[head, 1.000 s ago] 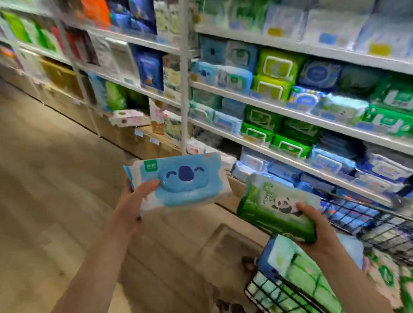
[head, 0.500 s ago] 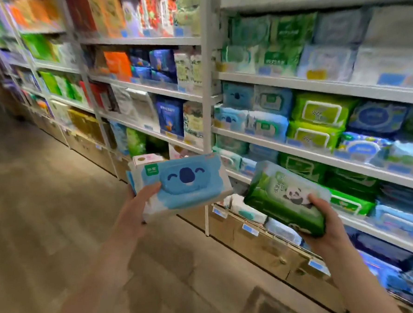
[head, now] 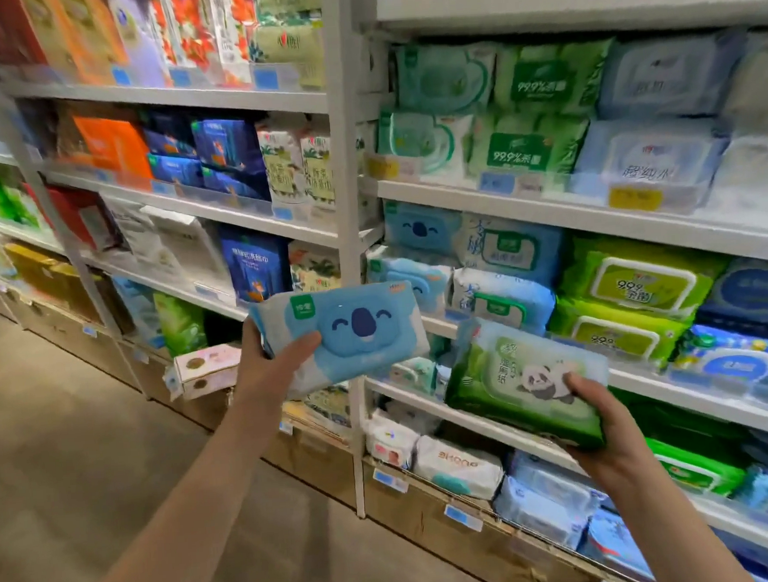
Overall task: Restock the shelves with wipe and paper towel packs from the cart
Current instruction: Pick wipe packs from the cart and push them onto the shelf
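1. White metal shelving (head: 548, 217) ran across the view ahead and to my right. It had several tiers crammed with soft wipe packs in blue, green and white, with price tags along the rims.
2. Brown wood-look floor (head: 68, 445) filled the lower left, running along the aisle.
3. Stacked lime-green wipe packs with white-edged lids (head: 633, 284) sat on the middle tier, right of both my hands.
4. The green soft wipe pack with a panda on its clear lid (head: 523, 385) was in my right hand. I held it up in front of the shelf edge, tilted, clear of the shelf.
5. The blue-and-white soft wipe pack with a koala-face lid (head: 358, 333) was in my left hand. It faced me in front of the white upright post, higher than the green one and to its left, with a gap showing between them.
6. Matching koala packs on the shelf (head: 419, 230) lay just above and to the right of the one I held.
7. My left hand (head: 270, 369) gripped the koala pack's lower left end, thumb laid across the front, fingers hidden behind.
8. My right hand (head: 607, 439) gripped the panda pack's near right corner, thumb on top by the panda, fingers curled beneath.
9. A small pink-and-white carton (head: 207, 369) rested on a low ledge, just left of my left hand.
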